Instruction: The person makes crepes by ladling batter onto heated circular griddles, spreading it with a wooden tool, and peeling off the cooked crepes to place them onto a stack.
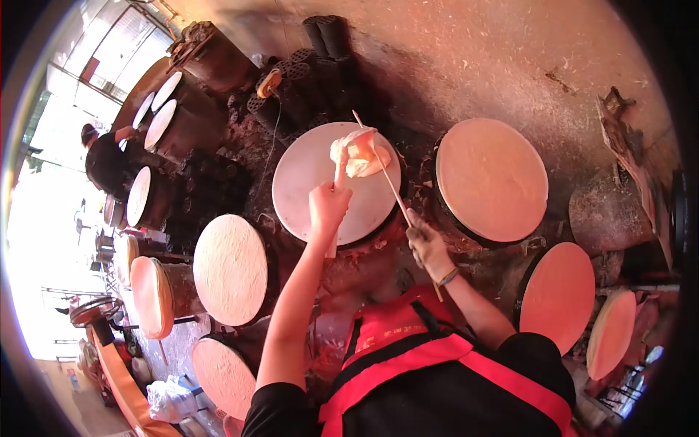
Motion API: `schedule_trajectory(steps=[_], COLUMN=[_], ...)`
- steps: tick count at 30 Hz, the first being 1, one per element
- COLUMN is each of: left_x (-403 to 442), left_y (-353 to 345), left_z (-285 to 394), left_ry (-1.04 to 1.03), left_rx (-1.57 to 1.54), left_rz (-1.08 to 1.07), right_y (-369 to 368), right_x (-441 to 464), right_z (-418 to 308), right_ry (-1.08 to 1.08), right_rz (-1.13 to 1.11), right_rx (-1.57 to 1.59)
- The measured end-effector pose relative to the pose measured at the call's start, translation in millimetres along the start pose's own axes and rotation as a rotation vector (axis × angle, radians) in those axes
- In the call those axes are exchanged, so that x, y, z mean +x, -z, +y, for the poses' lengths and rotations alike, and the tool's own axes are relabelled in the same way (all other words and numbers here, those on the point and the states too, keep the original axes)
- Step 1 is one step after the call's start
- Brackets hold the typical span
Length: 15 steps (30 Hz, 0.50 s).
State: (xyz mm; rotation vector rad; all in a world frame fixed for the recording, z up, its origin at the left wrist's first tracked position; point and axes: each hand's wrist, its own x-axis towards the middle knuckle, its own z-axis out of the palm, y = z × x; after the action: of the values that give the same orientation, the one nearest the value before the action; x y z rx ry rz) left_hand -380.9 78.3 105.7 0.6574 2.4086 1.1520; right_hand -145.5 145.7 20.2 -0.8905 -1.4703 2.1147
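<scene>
My left hand (330, 209) is closed around a pale, flat handle, whose lower end sticks out below the fist near the wrist. At the handle's far end is a crumpled, cloth-like wad (358, 154), over the right part of a round grey griddle (306, 193). My right hand (429, 247) grips a long thin stick (393, 186) that slants up and left across the griddle. The stick's upper part crosses in front of the wad or touches it; which one I cannot tell. A band circles the right wrist.
Round griddles with pale sheets stand around me, one right (491, 180), one left (231, 269), one lower right (557, 297). Dark perforated briquettes (291, 71) are stacked behind, near a wall (473, 58). Another person (108, 162) bends over drums at far left.
</scene>
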Motion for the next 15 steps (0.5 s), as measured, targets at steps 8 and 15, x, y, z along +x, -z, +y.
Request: schedule_trajectory(steps=[8, 15], left_x=[52, 64], left_y=[-21, 54], left_z=[-23, -27], left_ry=[-0.411, -0.258], left_rx=[0.207, 0.105], left_rz=[0.519, 0.127], right_y=[-42, -75], right_x=[58, 69], right_z=[75, -3], right_ry=[0.314, -0.289], right_rz=[0.255, 0.113], right_rx=[-0.266, 0.387])
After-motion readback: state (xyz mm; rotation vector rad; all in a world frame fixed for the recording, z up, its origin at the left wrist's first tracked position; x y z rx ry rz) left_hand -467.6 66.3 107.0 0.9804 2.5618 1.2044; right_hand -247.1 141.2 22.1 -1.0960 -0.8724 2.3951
